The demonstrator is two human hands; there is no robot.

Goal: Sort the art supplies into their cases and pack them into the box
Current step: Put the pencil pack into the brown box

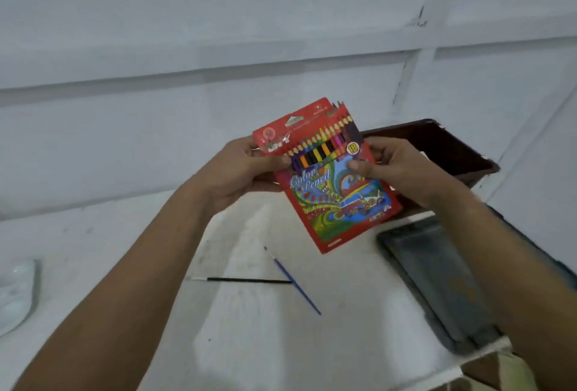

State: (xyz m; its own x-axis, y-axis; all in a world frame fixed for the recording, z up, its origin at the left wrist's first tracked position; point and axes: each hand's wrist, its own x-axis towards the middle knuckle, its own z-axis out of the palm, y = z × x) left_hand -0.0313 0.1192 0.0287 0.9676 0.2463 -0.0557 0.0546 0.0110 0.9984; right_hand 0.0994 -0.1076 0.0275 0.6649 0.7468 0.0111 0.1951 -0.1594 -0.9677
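Observation:
I hold a red colour pencil case [337,203] up in front of me, above the white table [265,343]. My left hand [246,172] grips its upper left edge, thumb on the front. My right hand [396,169] grips its right side, thumb pressed on the front below the pencil window. The top flap is raised and pencil tips show at the top. Behind my right hand stands a dark brown box [452,150], open. A black-handled brush [246,280] and a blue-handled brush [296,286] lie on the table below the case.
A dark grey flat tin case [437,281] lies at the table's right side. A white paint palette [15,294] sits at the far left edge. A pale wall rises right behind the table.

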